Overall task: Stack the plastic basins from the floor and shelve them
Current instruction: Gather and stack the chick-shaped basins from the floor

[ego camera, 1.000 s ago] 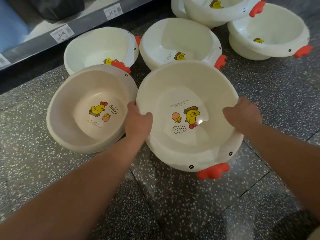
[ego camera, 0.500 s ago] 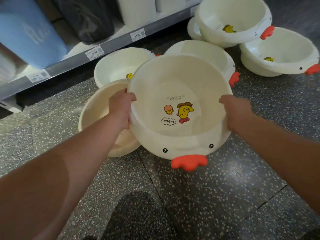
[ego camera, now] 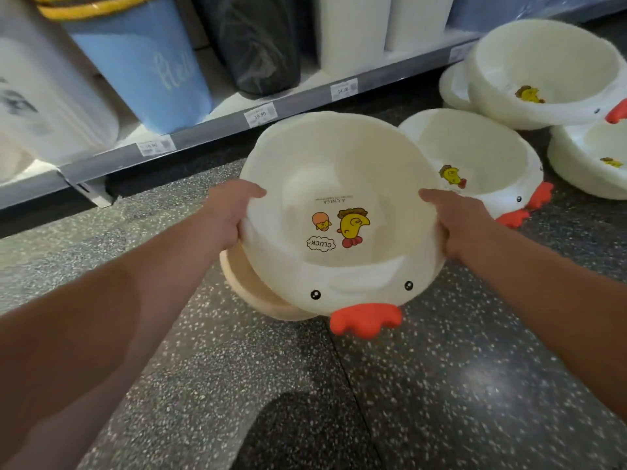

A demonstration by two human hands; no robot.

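A white chick-faced plastic basin with a red beak is lifted off the floor, tilted toward me. My left hand grips its left rim and my right hand grips its right rim. Under it, a beige basin lies on the floor, mostly hidden. Another white basin sits on the floor just right of the held one. Further right are two nested basins and one more basin at the frame's edge.
A low grey shelf edge with price tags runs across the back. On it stand a blue bucket, a black bin and white containers. Speckled grey floor lies in front.
Both hands have raised the white basin off the floor and carried it left, above the beige basin. The view has tilted up, showing more of the shelf.
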